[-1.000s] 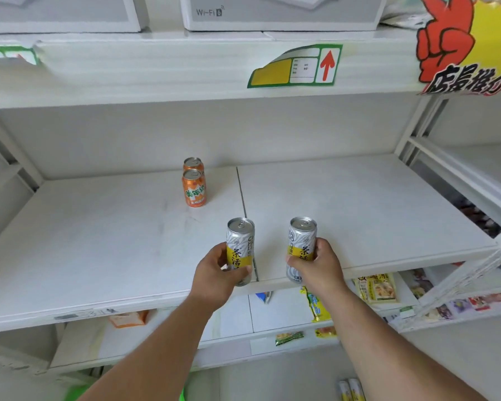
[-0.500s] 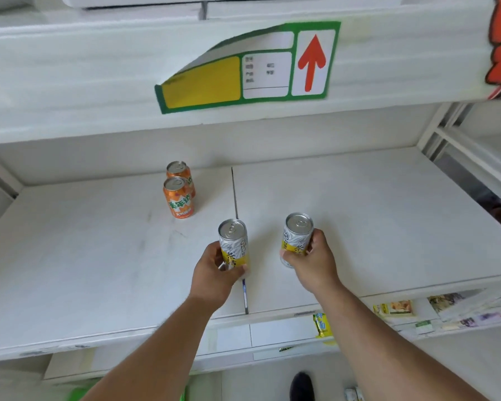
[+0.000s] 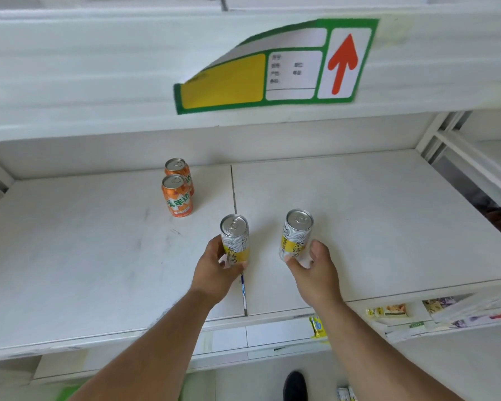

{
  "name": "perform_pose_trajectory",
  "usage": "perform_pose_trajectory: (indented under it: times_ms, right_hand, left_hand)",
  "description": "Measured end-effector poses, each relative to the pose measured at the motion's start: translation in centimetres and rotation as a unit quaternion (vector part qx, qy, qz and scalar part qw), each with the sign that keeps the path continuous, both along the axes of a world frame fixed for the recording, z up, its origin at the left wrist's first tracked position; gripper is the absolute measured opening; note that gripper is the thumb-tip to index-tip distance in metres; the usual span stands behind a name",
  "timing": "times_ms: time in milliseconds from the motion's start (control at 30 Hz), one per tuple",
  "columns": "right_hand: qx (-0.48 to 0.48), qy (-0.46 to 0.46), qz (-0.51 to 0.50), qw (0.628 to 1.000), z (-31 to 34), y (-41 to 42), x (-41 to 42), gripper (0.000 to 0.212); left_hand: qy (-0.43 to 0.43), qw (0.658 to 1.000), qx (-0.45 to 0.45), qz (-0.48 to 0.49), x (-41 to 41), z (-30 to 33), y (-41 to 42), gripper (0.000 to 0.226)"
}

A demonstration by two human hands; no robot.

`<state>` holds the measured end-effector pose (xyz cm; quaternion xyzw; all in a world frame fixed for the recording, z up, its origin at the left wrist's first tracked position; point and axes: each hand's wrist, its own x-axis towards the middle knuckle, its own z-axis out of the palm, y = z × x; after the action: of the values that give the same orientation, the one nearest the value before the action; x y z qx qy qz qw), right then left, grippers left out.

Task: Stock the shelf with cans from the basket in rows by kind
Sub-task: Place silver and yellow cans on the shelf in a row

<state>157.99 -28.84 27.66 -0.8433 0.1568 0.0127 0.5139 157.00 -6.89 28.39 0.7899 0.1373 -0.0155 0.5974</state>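
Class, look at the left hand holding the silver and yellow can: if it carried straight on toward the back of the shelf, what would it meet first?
Probably nothing before the shelf's back wall. The left hand points along the seam; the orange cans stand just left of that line, though depth is unclear.

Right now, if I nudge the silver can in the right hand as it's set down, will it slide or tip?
Probably tip: the silver can is tall and slim, and the right hand holds it low. Its smooth metal might slide on the white shelf. On its side it would likely roll.
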Motion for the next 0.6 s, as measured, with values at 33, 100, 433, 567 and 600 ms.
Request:
perform_pose_trajectory:
  times_ms: [33,100,433,567,600]
  right_hand:
    - [-0.006,-0.025,-0.035,0.999,0.3,0.4,-1.2,0.057]
    - [0.002,-0.099,-0.081,0.992,0.8,1.9,-3.9,0.039]
    - [0.090,0.009,0.068,0.994,3.8,8.5,-3.7,0.042]
    - [0.108,0.028,0.089,0.990,2.9,8.9,-2.5,0.047]
    - [0.118,0.031,0.097,0.988,2.6,9.0,-2.2,0.047]
  left_hand:
    - [0.001,1.000,0.001,-0.006,-0.2,-0.1,0.2,0.065]
    - [0.010,1.000,0.000,-0.015,-0.9,-0.1,0.6,0.070]
    - [-0.002,1.000,0.017,-0.019,-3.6,1.1,1.7,0.043]
    - [-0.018,0.998,0.025,-0.047,-3.1,1.7,1.3,0.040]
    - [-0.021,0.998,0.029,-0.055,-3.0,1.7,1.2,0.038]
